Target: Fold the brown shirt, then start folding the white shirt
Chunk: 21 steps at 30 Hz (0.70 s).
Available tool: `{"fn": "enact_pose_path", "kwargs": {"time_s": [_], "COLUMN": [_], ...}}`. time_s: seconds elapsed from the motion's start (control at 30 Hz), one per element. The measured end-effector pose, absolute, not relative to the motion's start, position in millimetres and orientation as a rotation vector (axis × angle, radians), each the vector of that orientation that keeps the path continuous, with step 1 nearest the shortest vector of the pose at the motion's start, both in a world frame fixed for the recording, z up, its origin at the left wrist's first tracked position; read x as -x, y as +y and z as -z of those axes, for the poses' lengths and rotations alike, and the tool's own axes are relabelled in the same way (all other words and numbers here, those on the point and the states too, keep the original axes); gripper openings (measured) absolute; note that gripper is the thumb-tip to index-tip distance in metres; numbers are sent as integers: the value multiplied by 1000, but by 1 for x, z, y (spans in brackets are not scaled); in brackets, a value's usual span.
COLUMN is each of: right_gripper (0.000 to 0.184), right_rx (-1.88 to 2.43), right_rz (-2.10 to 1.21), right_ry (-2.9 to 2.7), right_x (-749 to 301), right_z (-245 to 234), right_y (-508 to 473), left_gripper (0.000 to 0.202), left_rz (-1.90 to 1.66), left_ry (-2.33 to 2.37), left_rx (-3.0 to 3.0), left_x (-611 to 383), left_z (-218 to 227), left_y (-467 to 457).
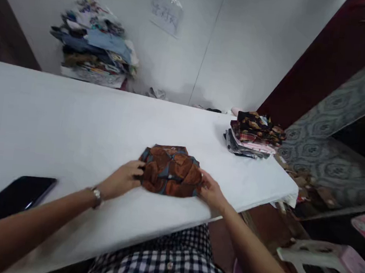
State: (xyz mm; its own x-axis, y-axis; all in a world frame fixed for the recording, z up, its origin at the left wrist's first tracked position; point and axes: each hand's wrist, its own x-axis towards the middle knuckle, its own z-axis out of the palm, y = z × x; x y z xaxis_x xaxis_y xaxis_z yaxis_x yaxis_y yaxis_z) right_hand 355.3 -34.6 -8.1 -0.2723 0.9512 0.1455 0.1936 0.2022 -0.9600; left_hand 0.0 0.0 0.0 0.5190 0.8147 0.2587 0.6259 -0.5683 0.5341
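Folded cloth point(170, 171) long axis left-right; left hand point(122, 181), right hand point(211, 194) grip pinching its ends.

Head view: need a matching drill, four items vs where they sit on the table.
Items:
1. brown-and-blue folded cloth
2. black phone
3. small stack of folded cloths
4. tall pile of fabrics

Places:
A. against the back wall, far left
B. between the left hand and right hand, both touching its sides
C. near the table's right end
D. near edge of the white table, left of the hands

Pairs: 1-B, 2-D, 3-C, 4-A
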Motion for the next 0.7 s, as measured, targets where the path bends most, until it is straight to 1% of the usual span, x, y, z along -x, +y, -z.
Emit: {"fn": "enact_pose_path", "kwargs": {"time_s": [0.1, 0.2, 0.33, 0.4, 0.47, 0.57, 0.7], "right_gripper": [67, 65, 53, 54, 58, 58, 47], "right_rx": [1147, 1210, 1322, 1402, 1503, 1564, 1379], "right_rz": [-1084, -1012, -918, -859, -830, -816, -769], "right_ry": [-1681, -1686, -1502, -1435, -1441, -1531, -1568], "right_x": [-355, -358, -356, -349, -339, -322, -314], "right_z": [12, 10, -2, -8, -11, -14, -19], "right_y": [-50, -59, -51, -37, -20, -1, -10], "left_gripper": [16, 19, 36, 42, 44, 37, 25], "left_rz": [-746, -740, -798, -839, -818, -765, -983], "left_ry": [1283, 1403, 1631, 1748, 1818, 1865, 1724], "left_rx": [-2370, -2236, -1873, -1771, -1803, -1912, -1952], "left_x": [7, 11, 7, -2, -14, -32, -37], "left_z": [11, 10, -12, -23, -30, -32, -36], "left_y": [-22, -33, -29, -22, -12, 0, 3]}}
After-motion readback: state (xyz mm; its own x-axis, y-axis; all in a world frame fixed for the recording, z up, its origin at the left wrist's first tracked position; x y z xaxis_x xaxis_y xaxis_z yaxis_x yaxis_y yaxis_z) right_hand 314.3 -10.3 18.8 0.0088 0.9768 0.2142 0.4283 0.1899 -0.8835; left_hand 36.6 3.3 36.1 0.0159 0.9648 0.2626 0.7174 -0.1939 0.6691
